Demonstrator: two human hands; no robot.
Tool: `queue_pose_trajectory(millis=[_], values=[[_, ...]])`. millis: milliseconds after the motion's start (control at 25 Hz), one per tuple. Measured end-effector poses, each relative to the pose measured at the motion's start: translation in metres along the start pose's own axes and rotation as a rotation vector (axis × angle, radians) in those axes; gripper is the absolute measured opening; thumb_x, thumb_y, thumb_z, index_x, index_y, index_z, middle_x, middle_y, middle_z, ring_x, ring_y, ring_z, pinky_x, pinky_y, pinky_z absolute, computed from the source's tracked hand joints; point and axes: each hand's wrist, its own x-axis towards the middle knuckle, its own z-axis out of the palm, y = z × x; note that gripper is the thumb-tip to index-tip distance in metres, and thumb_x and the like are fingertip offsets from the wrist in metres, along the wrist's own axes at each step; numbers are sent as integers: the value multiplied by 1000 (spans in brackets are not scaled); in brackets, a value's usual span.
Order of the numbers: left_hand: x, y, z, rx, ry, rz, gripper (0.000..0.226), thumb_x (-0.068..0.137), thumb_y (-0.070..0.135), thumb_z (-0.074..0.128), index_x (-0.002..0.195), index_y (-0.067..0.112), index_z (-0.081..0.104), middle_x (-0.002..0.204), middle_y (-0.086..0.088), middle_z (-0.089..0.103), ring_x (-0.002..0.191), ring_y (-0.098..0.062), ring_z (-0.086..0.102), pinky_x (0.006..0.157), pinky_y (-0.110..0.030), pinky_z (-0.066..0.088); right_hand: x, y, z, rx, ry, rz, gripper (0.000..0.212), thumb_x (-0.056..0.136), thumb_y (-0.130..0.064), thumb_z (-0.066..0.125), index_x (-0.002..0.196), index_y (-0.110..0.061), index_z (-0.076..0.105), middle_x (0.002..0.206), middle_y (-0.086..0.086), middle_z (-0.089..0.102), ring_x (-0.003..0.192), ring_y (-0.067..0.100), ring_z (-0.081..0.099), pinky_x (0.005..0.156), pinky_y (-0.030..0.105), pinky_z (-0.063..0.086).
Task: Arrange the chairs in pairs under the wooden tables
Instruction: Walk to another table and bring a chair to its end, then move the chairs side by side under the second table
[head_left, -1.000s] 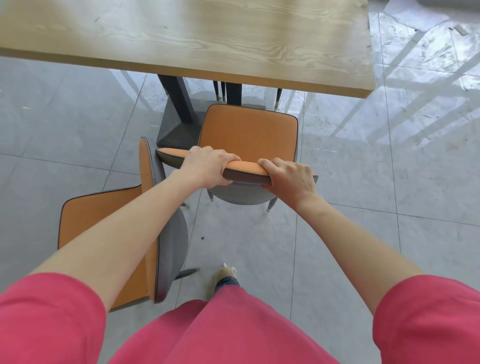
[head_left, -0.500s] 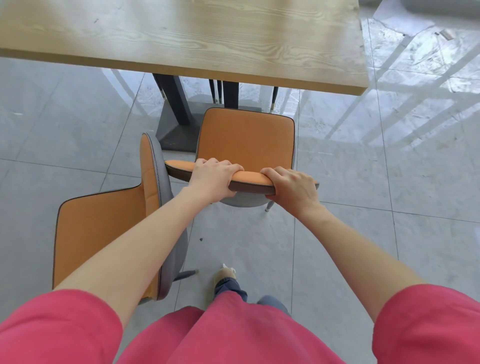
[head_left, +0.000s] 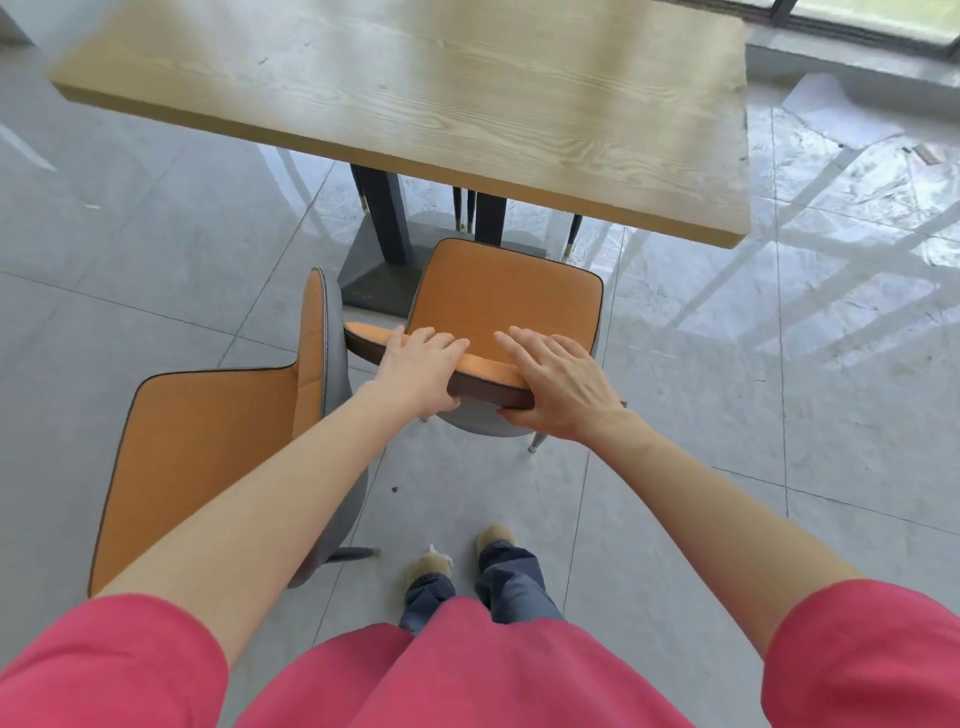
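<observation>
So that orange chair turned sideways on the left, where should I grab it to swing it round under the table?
Take the orange-and-grey chair turned sideways by the top edge of its backrest, from behind. That curved rim stands upright and clear. Its seat faces left, so it likely needs a turn toward the wooden table.

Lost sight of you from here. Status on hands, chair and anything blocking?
Left hand and right hand on backrest of the chair. Seat short of the wooden table. Second chair turned sideways at left, close alongside.
</observation>
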Motion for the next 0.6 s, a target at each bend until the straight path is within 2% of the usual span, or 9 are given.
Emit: queue_pose_trajectory(millis=[160,320,440,600], values=[[-17,-15,-1,-61,53,-159,73,92,40,52,151,17,15,161,-5,11,150,-28,3,119,-53,4,14,5,-9,-55,-80,-178,83,84,-53,56,149,-19,17,156,6,23,142,23,25,117,40,17],[-34,-28,2,-142,151,-313,76,93,41,50,152,17,8,162,-5,4,150,-27,-2,120,-51,2,33,-7,-11,-30,-49,-309,82,85,-59,50,149,-20,17,155,6,26,141,23,28,117,40,18],[-49,-34,11,-258,189,-445,83,92,43,51,152,15,2,162,-6,-2,150,-27,-4,120,-48,3,55,-33,-12,-11,-1,-424,83,84,-52,59,149,-15,21,154,10,30,139,27,32,115,40,25],[-72,-35,34,-525,220,-639,90,90,45,55,152,14,-2,162,-9,-1,150,-27,2,122,-46,12,78,-66,-2,-29,78,-593,83,72,-35,77,140,-6,40,145,17,44,130,33,46,103,44,42]])
